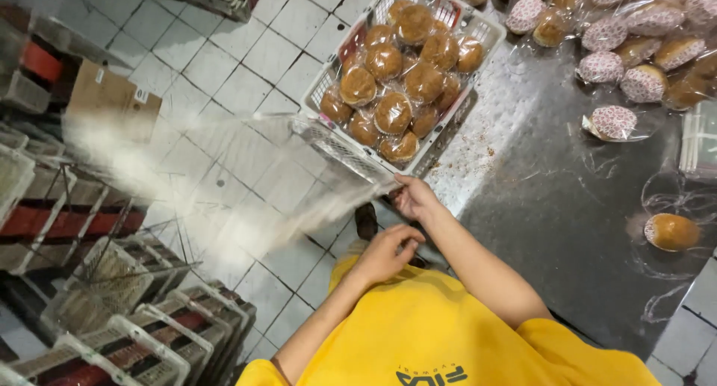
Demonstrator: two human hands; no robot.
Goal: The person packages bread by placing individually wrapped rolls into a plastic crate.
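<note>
White floor tiles lie below; your right hand [415,199] pinches the near corner of the blurred white plastic crate [224,177], whose long side runs away to your left, while your left hand [385,253] hangs loosely curled, holding nothing, just under it

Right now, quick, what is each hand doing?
Left hand: fingers curled, holding nothing that shows, resting by the yellow shirt.
Right hand: grip closed on the edge of a large clear plastic bag, blurred.
</note>
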